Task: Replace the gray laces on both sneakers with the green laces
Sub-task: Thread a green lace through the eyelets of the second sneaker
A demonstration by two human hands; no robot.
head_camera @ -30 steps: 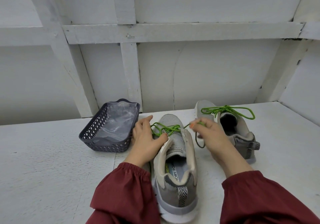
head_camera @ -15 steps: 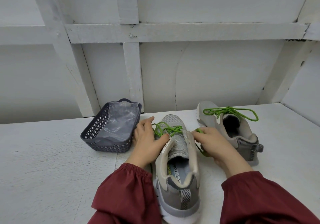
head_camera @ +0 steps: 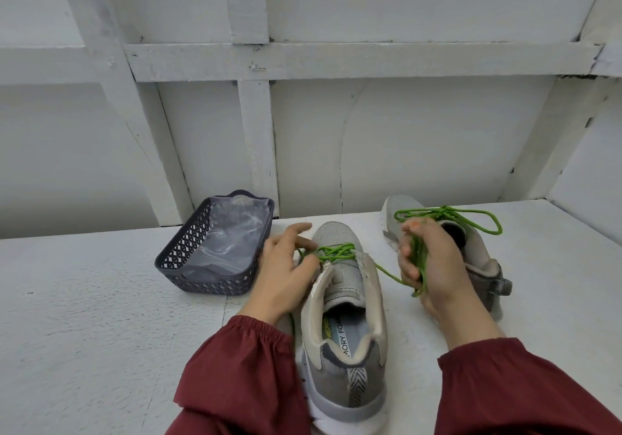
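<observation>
On the rough white tabletop (head_camera: 101,300), I am holding a green lace (head_camera: 336,252) at the near sneaker (head_camera: 346,350).
My right hand (head_camera: 434,266) is curling round a bunched length of the round cord, one strand running back to the front eyelets; my left hand (head_camera: 282,273) is resting against the shoe's mesh side, fingers loosely spread, gripping nothing. Behind, the other sneaker (head_camera: 481,253) is wearing its second lace (head_camera: 444,213) in a looped bow. Leftward a dark lattice basket (head_camera: 188,249) is holding crinkled plastic (head_camera: 232,232).
</observation>
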